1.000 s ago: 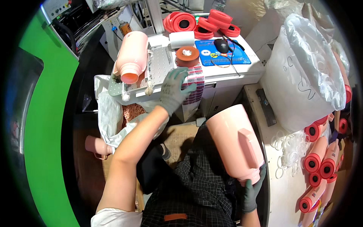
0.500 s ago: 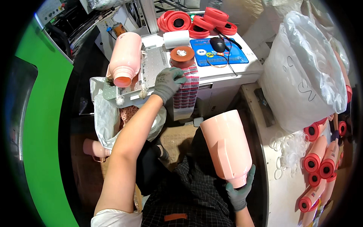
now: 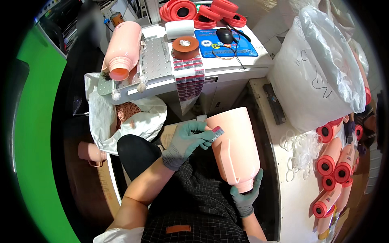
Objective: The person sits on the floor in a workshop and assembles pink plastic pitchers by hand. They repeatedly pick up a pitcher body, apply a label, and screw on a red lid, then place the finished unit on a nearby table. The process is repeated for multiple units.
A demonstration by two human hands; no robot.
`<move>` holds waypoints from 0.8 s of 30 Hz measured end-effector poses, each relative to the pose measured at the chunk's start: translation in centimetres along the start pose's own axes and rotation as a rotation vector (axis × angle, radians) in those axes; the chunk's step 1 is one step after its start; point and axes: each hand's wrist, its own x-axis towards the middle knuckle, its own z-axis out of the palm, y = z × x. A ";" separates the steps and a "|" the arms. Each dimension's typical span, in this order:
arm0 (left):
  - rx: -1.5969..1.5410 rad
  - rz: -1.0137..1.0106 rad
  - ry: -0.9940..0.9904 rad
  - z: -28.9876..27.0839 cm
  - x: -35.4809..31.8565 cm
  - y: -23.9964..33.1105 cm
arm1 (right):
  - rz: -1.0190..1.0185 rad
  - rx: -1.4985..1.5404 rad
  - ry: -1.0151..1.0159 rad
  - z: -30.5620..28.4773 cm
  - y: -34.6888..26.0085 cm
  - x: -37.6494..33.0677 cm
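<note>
A large pink plastic jug with a moulded handle rests neck-down across my lap, tilted slightly. My right hand, in a grey-green glove, grips its neck from below. My left hand, gloved the same way, pinches a small red and white sticker between thumb and fingers. The sticker is at the jug's side, above the handle; whether it touches the wall I cannot tell. Beyond my left hand, a strip of similar stickers hangs over the desk's front edge.
On the white desk are another pink jug, a brown tape roll, a white roll, red lids and a mouse. A white sack, clear rings and red-capped pink bottles occupy the right side.
My left hand has moved from the sticker strip on the desk down to the jug, bringing one sticker with it. The right hand still grips the jug's neck.
</note>
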 end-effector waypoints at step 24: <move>1.565 1.073 0.818 -15.4 -0.5 4.4 | -0.015 0.229 0.122 -0.9 -3.8 5.1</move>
